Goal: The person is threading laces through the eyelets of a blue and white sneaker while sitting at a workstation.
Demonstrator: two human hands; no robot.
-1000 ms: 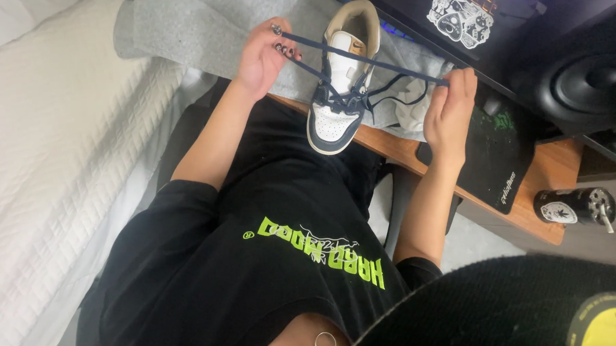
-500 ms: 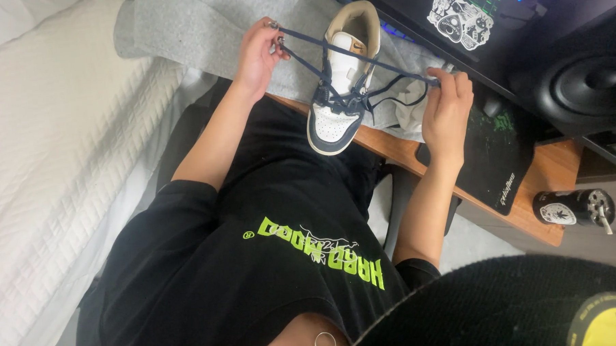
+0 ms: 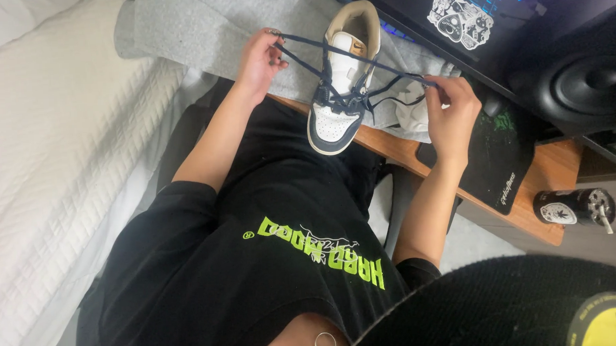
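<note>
White, navy and tan shoe [image 3: 342, 76] with navy laces [image 3: 386, 62] on grey cloth [image 3: 200, 26].

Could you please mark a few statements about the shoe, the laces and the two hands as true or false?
1. The sneaker lies on grey fabric at the desk edge. True.
2. The left hand holds one end of the dark lace. True.
3. The right hand rests flat on the speaker. False: it pinches the other lace end, apart from the speaker.
4. The lace ends are tied in a bow. False: they are pulled out to either side, one in each hand.
5. The small black can stands upright on the sneaker. False: it lies on its side on the wooden desk.
</note>
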